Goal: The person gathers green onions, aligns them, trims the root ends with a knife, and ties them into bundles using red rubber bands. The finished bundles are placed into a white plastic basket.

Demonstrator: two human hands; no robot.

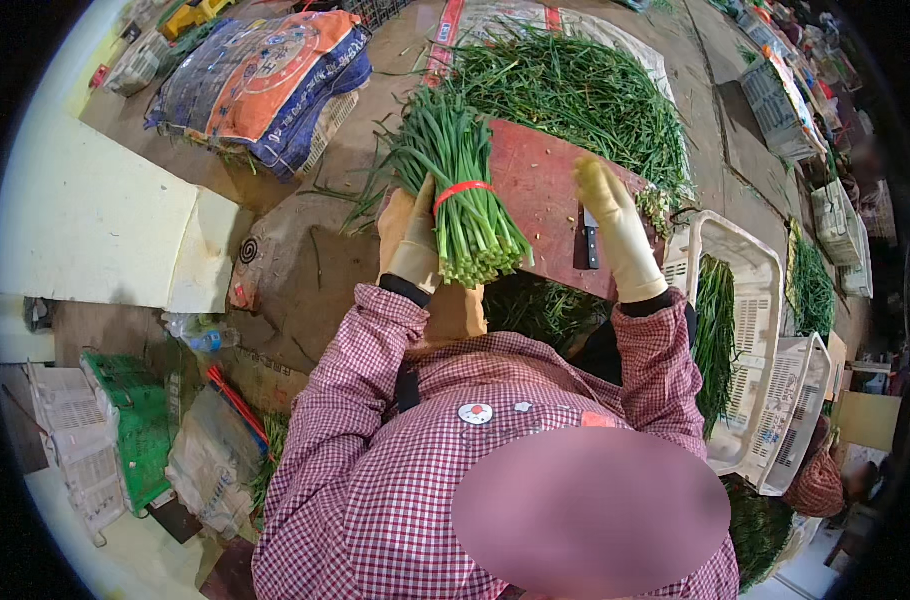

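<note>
A bunch of green leafy stalks, seemingly garlic chives [455, 161], is bound by a red band [462, 193]. Its pale cut ends point towards me and its leaves point away. My left hand [417, 251], in a cream glove, holds the bunch from its left side; most of the fingers are hidden under the stalks. My right hand [612, 217], gloved too, is raised above the right part of a red board [534, 176] with nothing in it. Just left of that hand, a knife with a black handle [591, 247] lies on the board, its blade partly covered by the hand.
Beyond the board, a large heap of loose greens [575, 90] lies on a white woven sheet [650, 56]. A white plastic crate [751, 315] with long greens [714, 337] stands at my right. Orange-and-blue sacking [267, 82] is at the far left, a pale block [102, 217] nearer.
</note>
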